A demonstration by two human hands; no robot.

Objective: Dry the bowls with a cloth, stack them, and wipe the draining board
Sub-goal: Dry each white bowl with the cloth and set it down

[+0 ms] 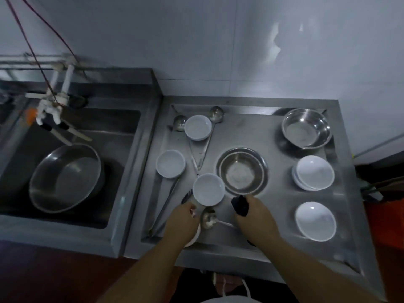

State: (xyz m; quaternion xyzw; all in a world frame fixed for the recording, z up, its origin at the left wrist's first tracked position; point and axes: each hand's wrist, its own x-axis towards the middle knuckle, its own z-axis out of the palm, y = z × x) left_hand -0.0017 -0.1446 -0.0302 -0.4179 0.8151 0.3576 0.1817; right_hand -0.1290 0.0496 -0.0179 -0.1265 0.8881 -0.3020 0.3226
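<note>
Left hand [182, 217] fingers curled round near side of a white bowl [208, 189], thumb at its near rim, bowl looks lifted or tipped just off the board; another white rim shows under the wrist, can't tell what it is. Right hand [251, 212] closed on a dark cloth [240, 206], bunched in the fist with a wad poking out toward the bowl, probably ready to go inside it. So the step looks like picking up the next bowl to dry, cloth not touching it yet.

A spoon [207, 218] lies between the two hands, bowl end up, handle running right under the right hand. Just beyond the cloth sits a steel bowl [242, 170], seems nested in a second one.

Left part of draining board [262, 127]: two more white bowls, one mid-left [170, 164], one at the back [198, 127] sitting over ladle handles; ladle heads [216, 113] at the back rim; these look like the undried lot. Right side: stacked white bowls [314, 173], looks like the done pile, a single white bowl [315, 221] near the front, tilted steel basin [306, 127] in the back corner.

Sink [122, 136] on the left holds a big steel pan [65, 176] under the tap.

Board crowded, so wiping likely waits till the bowls are stacked
</note>
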